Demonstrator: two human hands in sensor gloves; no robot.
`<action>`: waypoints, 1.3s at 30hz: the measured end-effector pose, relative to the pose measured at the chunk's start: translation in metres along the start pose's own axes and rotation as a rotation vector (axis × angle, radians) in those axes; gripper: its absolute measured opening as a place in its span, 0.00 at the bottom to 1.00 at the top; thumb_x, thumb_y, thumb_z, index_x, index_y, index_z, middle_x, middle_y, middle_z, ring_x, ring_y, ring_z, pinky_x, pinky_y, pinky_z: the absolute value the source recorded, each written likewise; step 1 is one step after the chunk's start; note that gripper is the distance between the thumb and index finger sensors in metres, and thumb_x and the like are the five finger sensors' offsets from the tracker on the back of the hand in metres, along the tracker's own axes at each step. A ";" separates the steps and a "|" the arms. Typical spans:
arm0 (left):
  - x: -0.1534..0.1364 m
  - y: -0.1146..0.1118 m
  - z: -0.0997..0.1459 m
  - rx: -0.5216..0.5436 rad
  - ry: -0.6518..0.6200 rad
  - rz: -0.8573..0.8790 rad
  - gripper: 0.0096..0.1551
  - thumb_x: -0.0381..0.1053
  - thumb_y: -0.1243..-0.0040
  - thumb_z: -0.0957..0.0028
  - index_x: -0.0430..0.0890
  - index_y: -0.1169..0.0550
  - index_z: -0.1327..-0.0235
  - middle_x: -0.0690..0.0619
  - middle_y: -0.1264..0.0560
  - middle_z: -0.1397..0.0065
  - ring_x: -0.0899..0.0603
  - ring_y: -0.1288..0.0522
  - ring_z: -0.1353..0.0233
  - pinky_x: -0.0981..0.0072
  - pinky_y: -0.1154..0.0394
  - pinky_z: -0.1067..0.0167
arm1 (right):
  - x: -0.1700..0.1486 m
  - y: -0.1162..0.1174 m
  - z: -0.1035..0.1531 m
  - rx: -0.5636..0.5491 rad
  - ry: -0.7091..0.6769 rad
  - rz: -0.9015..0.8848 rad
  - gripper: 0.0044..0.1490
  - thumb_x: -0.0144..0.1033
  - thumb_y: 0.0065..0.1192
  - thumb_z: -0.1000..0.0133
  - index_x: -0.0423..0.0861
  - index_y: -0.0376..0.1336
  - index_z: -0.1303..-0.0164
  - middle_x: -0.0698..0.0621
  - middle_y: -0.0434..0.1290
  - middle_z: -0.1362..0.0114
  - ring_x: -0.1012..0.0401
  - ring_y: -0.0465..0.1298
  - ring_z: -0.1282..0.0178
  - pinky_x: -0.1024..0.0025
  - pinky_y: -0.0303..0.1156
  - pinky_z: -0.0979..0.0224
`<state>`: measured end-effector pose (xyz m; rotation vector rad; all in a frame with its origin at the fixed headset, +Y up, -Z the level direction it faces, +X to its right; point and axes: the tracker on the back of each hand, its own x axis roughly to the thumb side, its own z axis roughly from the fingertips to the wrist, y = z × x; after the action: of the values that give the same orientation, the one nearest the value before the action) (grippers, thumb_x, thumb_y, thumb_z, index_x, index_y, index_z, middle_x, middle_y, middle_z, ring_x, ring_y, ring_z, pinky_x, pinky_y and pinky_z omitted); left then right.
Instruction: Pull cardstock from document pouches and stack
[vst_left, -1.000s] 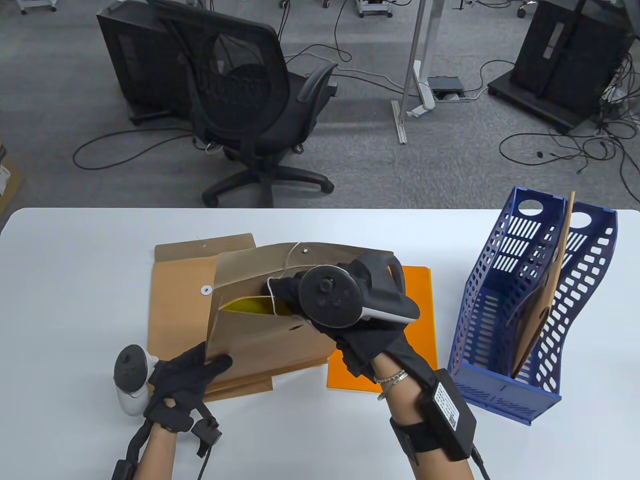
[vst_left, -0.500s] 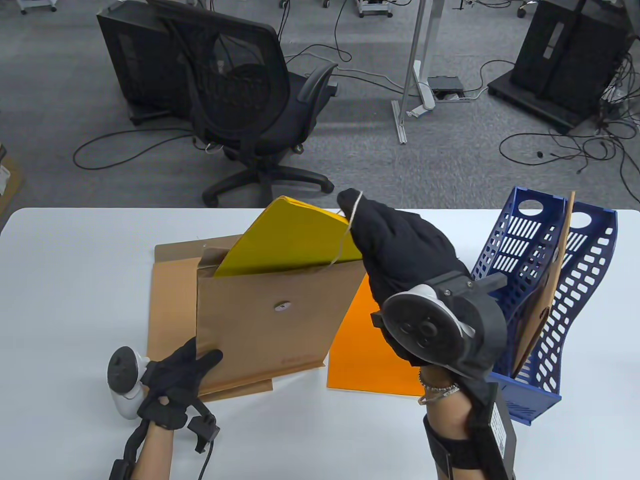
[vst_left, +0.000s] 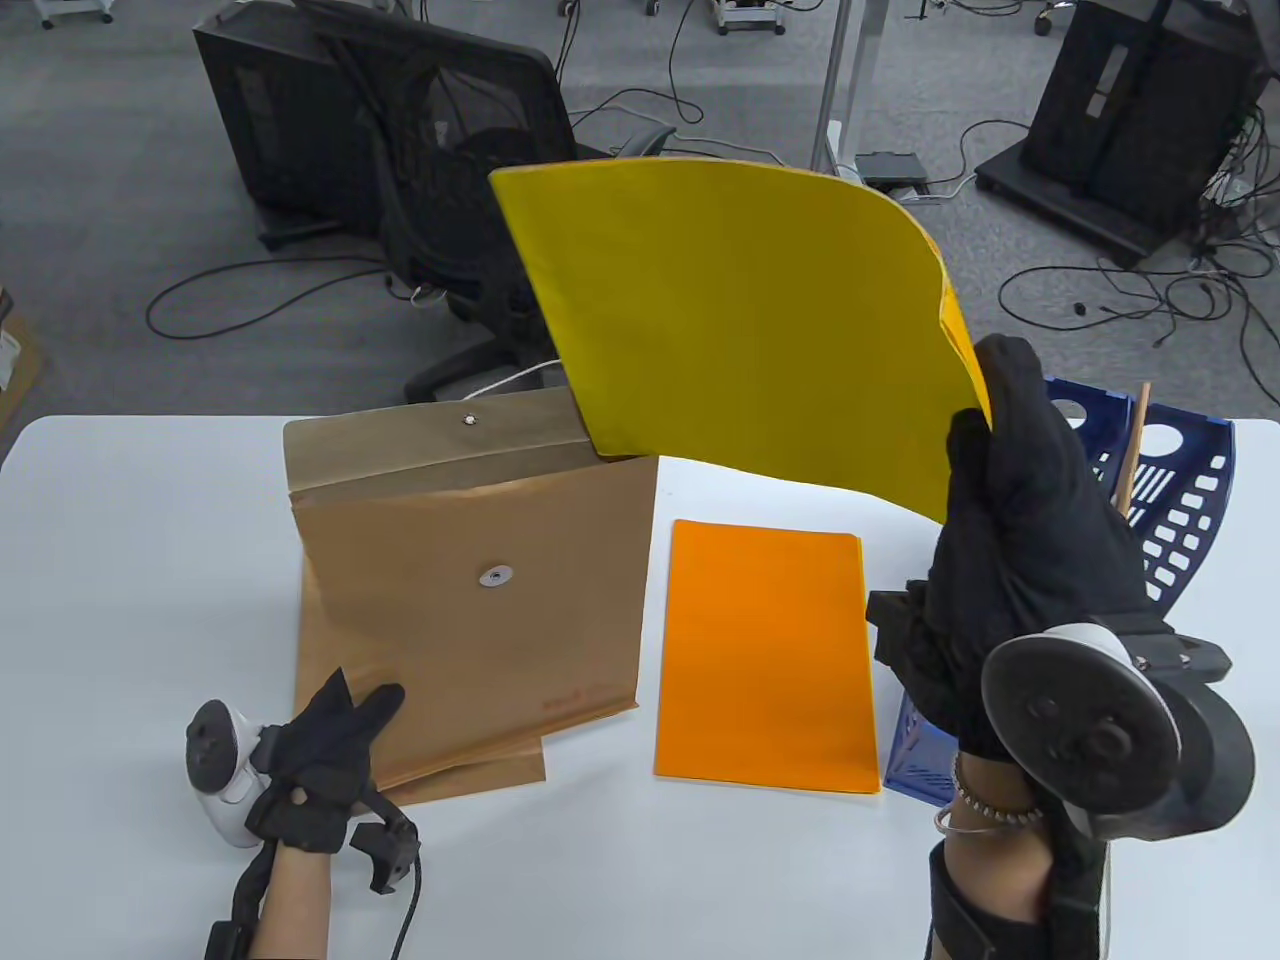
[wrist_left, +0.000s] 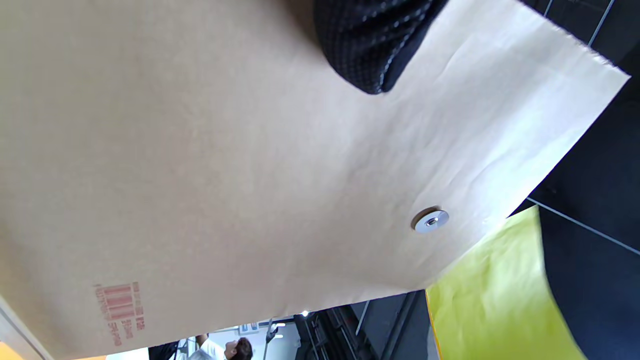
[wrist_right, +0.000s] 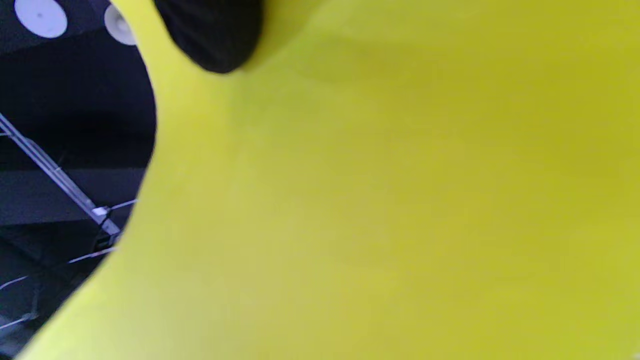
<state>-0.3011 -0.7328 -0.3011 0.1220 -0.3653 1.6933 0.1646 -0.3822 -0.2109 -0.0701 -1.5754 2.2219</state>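
My right hand (vst_left: 1010, 480) pinches the right edge of a yellow cardstock sheet (vst_left: 740, 320) and holds it up, curved, above the table; the sheet fills the right wrist view (wrist_right: 400, 200). Its lower left corner sits at the mouth of a brown string-tie pouch (vst_left: 470, 590). My left hand (vst_left: 345, 725) holds that pouch by its lower left corner, tilted up off the table. The pouch with its metal button fills the left wrist view (wrist_left: 225, 165), with a gloved fingertip (wrist_left: 375, 45) on it. An orange cardstock sheet (vst_left: 765, 655) lies flat on the table to the pouch's right.
A second brown pouch (vst_left: 325, 640) lies under the held one. A blue perforated file rack (vst_left: 1170, 500) with another brown pouch standing in it is at the table's right, behind my right hand. The white table (vst_left: 120, 560) extends to the left. An office chair (vst_left: 450, 150) stands beyond the far edge.
My right hand pulled the yellow sheet up and to the right, almost fully out of the pouch. The pouch's flap swung back open. My left hand kept its hold at the pouch's corner.
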 end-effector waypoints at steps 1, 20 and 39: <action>0.000 0.001 0.000 0.006 0.000 0.007 0.25 0.50 0.37 0.48 0.60 0.24 0.35 0.55 0.16 0.35 0.48 0.15 0.37 0.53 0.22 0.42 | -0.004 -0.002 0.001 -0.031 0.008 0.029 0.29 0.38 0.58 0.39 0.56 0.62 0.25 0.53 0.80 0.37 0.58 0.85 0.44 0.64 0.82 0.41; 0.012 0.015 0.004 0.057 -0.027 0.038 0.25 0.50 0.38 0.47 0.60 0.24 0.34 0.55 0.17 0.34 0.49 0.16 0.37 0.54 0.22 0.42 | -0.042 0.126 0.159 0.264 -0.545 0.555 0.28 0.35 0.60 0.42 0.54 0.65 0.30 0.49 0.80 0.35 0.57 0.87 0.47 0.67 0.86 0.47; 0.006 0.020 0.006 0.069 0.040 0.015 0.26 0.51 0.39 0.46 0.58 0.26 0.33 0.55 0.17 0.34 0.49 0.15 0.38 0.54 0.22 0.42 | -0.077 0.181 0.321 0.789 -0.866 0.622 0.31 0.38 0.58 0.43 0.55 0.61 0.27 0.51 0.76 0.30 0.55 0.82 0.37 0.61 0.82 0.38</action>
<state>-0.3222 -0.7314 -0.2974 0.1357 -0.2786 1.7214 0.0924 -0.7458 -0.2761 0.8280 -0.8907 3.5159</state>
